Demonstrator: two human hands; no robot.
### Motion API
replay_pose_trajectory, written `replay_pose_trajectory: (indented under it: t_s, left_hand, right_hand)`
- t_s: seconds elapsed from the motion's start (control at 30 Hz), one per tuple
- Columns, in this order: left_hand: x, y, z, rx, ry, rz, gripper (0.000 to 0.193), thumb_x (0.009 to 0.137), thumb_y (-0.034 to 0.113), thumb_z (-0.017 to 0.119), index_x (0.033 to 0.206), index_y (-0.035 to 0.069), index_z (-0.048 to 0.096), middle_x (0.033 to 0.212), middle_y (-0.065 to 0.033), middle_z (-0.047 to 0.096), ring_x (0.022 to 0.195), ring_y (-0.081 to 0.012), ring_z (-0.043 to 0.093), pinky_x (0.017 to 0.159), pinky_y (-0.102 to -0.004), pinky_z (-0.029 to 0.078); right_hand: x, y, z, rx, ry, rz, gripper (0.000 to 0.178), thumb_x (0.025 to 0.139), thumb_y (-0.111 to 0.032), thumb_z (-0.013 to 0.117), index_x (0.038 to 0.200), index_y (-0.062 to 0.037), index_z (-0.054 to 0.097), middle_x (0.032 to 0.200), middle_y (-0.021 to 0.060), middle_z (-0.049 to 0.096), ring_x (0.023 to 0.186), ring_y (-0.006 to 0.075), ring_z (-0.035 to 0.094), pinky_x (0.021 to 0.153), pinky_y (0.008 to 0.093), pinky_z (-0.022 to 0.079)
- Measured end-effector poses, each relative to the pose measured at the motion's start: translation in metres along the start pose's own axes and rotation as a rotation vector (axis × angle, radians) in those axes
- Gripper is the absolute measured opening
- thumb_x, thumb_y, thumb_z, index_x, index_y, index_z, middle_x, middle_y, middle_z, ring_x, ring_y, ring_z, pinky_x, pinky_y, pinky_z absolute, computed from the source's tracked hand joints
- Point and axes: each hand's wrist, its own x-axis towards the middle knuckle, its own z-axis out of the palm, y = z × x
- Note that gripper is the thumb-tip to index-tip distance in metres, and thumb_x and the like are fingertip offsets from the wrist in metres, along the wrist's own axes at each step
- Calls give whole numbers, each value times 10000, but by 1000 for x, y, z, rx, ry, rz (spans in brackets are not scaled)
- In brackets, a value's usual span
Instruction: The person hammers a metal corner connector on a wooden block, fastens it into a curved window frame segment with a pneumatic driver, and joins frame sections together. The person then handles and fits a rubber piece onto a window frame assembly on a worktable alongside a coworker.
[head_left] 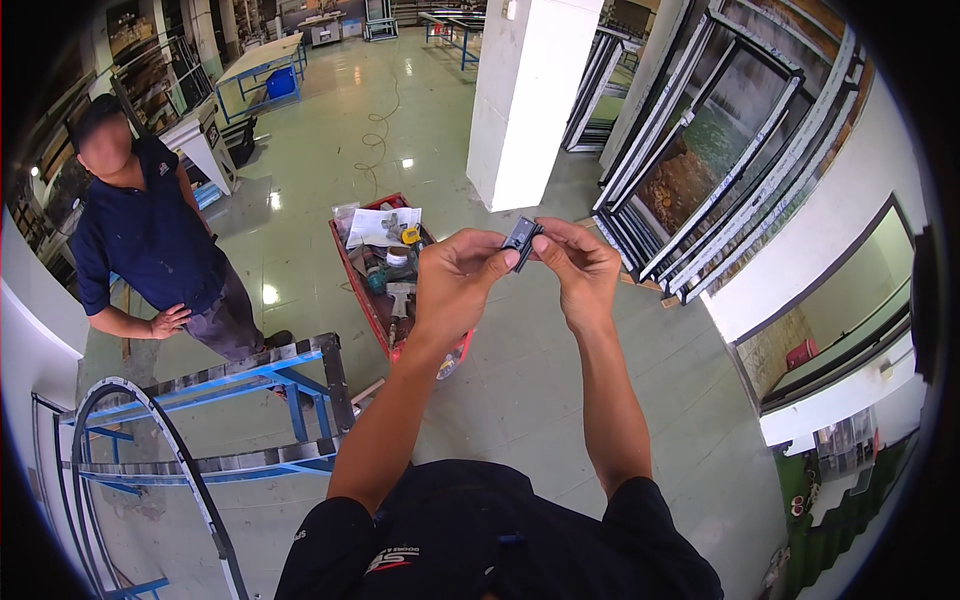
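Both my hands are raised in front of me, pinching a small dark grey metal bracket-like piece (521, 238) with dark strips along one edge. The thumb and fingers of my left hand (462, 272) grip its left side. From the right, my right hand (580, 262) holds the other side between thumb and fingertips. My fingers cover part of the piece, so its exact kind cannot be made out. Below and left of it stands a red tool cart (345, 262), carrying papers (384, 227), a green drill (375, 275) and a yellow tape measure (411, 235).
At left a person (150, 230) in a dark shirt stands, hand on hip. Blue trestles (290, 375) and an arched frame (190, 470) are at lower left. A white pillar (525, 100) rises ahead; framed window panels (720, 150) lean at right. A cable (378, 140) lies on the floor.
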Motion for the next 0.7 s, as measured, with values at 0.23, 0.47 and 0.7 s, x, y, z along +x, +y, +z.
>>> replay_pose_trajectory:
  t_s: [0.23, 0.47, 0.7]
  left_hand:
    - [9, -2, -19, -181, -33, -131, 172, 948, 35, 829, 1104, -25, 789, 971, -86, 807, 850, -150, 733, 820, -320, 600]
    - [18, -14, -25, -170, 50, -169, 263, 932, 71, 856, 1141, -66, 773, 987, -131, 801, 870, -181, 746, 829, -326, 603]
    - [27, -32, -9, -321, 0, -352, 260, 971, 148, 834, 1160, -16, 767, 907, -58, 769, 805, -156, 714, 800, -327, 587]
  right_hand:
    - [12, 9, 13, 176, -28, 113, 234, 952, -30, 827, 1162, 60, 777, 1084, 143, 797, 973, 211, 758, 878, 382, 642]
    - [22, 36, 17, 211, 4, 233, 284, 988, -81, 804, 1247, 25, 754, 1139, 136, 786, 1031, 201, 745, 911, 383, 639]
    - [24, 38, -10, 216, -29, 228, 306, 1019, -57, 759, 1323, -27, 734, 1168, 87, 777, 1035, 182, 741, 915, 372, 641]
